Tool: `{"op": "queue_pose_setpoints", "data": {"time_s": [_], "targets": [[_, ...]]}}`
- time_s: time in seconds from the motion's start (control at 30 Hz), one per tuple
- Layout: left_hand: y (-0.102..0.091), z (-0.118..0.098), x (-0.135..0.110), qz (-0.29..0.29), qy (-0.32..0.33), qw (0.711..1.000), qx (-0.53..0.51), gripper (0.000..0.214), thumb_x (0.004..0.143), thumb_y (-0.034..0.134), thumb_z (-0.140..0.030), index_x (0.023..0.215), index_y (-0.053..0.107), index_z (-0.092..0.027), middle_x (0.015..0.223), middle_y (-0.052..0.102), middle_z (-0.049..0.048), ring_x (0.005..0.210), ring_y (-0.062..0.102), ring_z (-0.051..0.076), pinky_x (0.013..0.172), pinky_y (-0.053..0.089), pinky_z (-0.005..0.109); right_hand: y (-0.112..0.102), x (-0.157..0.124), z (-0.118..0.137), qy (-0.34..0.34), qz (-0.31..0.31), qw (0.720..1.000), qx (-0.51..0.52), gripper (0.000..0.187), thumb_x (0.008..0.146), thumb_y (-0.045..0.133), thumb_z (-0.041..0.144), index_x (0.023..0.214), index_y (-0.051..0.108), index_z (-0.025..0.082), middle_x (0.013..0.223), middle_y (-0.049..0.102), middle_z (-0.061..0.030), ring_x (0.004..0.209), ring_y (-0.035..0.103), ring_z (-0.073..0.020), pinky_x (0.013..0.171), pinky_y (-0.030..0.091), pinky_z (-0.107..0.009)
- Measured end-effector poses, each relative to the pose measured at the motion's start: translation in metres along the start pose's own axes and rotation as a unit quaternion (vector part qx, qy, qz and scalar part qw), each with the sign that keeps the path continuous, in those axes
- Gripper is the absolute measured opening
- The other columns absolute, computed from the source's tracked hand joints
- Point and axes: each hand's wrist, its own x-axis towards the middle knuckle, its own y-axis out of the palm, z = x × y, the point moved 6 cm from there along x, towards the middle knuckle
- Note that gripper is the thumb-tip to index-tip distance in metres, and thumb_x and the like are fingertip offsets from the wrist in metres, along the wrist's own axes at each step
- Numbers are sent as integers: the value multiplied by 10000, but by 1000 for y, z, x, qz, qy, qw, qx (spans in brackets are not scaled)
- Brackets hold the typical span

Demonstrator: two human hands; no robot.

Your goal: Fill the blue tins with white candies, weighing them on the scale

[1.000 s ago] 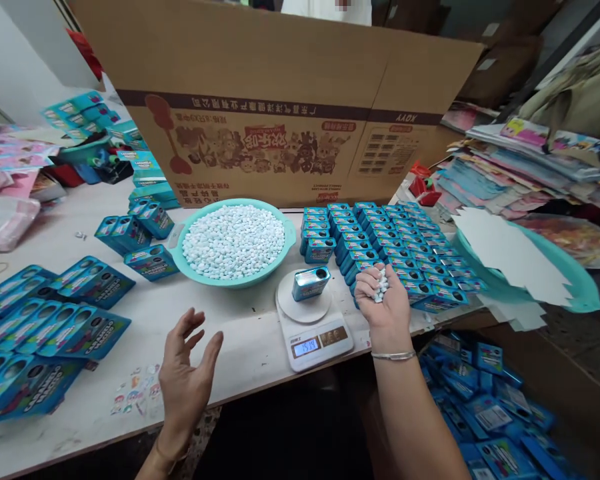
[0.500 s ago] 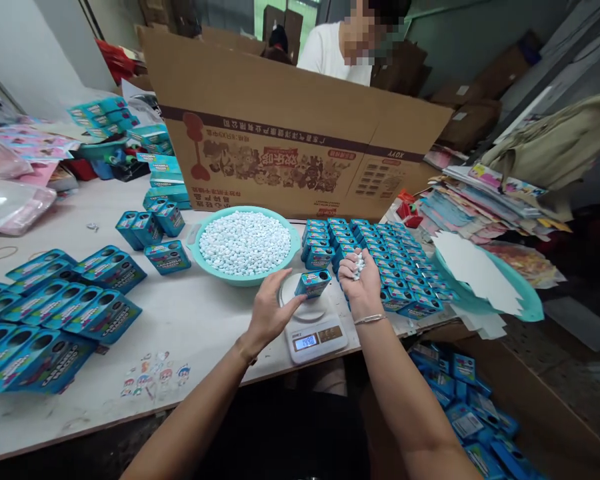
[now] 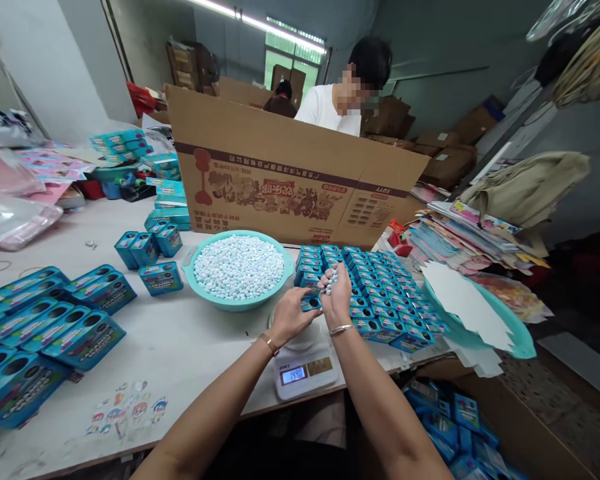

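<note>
My left hand (image 3: 291, 315) grips a small blue candy box (image 3: 310, 305) with a round dark hole in its top, above the plate of a white digital scale (image 3: 307, 377). My right hand (image 3: 337, 293) is cupped with its fingers curled around several pale candies (image 3: 332, 280), close beside the box. The scale's display is lit and seems to read 149.0. Left of my hands stands a turquoise bowl (image 3: 187, 267) heaped with white and pale blue candies (image 3: 237, 267). Rows of blue boxes (image 3: 380, 287) stand close behind and right of my right hand.
A large cardboard carton (image 3: 290, 173) stands across the back, with a person in a white shirt (image 3: 325, 110) behind it. More blue boxes (image 3: 50, 327) cover the table's left. At right are a turquoise tray (image 3: 523, 337) holding white card and, below the edge, a carton of blue boxes (image 3: 445, 427).
My left hand has lifted the blue candy box off the scale plate. My right hand has come in next to it with the candies. The view has tilted up.
</note>
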Motion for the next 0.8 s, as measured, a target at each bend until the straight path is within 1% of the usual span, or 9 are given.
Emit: {"op": "queue_pose_setpoints", "data": {"time_s": [0.17,0.23,0.33,0.43,0.53,0.57,0.63,0.7,0.8], "targets": [[2,-3,3,-5,9,1000,-1,314,754,731,-221,1064,708,-177,1005,719,75,945,672,229,852,535,343,-9,4,-10,-21,-3,1000,-24,312,820,673,457,774,480,217,518,440,113,389,379,-47,363,340,-150],[4,-3,4,-3,15,1000,-3,275,761,724,-211,1035,719,-187,979,721,63,916,676,212,830,537,321,-13,9,-15,11,8,1000,9,285,822,686,412,798,475,221,517,436,121,377,373,-42,346,309,-136],[6,-2,4,0,16,1000,-7,258,764,743,-246,1014,721,-186,967,719,65,913,676,215,831,541,330,-17,16,-17,87,34,993,70,261,857,655,350,786,437,226,504,398,132,344,325,-34,314,228,-122],[3,-1,4,6,11,1000,-11,387,732,785,-309,1090,695,-191,1053,709,84,999,664,244,901,536,385,-25,15,-3,132,47,986,89,270,898,599,283,739,388,227,491,349,134,330,286,-34,310,203,-123],[-18,1,-9,-26,21,999,-26,601,711,802,-370,1250,610,-187,1236,654,123,1169,604,279,1022,483,454,-42,1,21,168,46,976,131,251,959,474,219,729,376,228,495,353,120,338,312,-46,309,224,-127],[-30,3,-18,-53,20,998,-32,598,738,778,-388,1270,593,-187,1266,641,130,1196,590,279,1045,466,466,-49,-5,29,183,49,968,163,250,977,428,207,733,378,229,501,366,112,343,329,-51,309,236,-132],[-60,10,-47,-119,-9,992,-45,484,814,699,-404,1239,609,-190,1249,653,127,1178,603,266,1030,479,459,-67,-20,47,199,63,953,221,232,988,395,200,758,400,230,525,403,96,364,374,-63,314,264,-149],[-88,21,-87,-179,-75,980,-50,391,855,639,-413,1177,639,-192,1181,683,115,1099,642,250,948,530,428,-90,-37,61,194,73,946,248,195,973,424,186,785,421,236,538,410,90,380,400,-79,316,276,-167],[-120,37,-157,-225,-198,953,-50,405,836,633,-470,1119,659,-182,1072,720,99,974,686,239,847,572,398,-132,-65,68,186,45,947,257,174,934,462,134,800,422,237,557,425,88,392,420,-81,326,292,-173]]}}
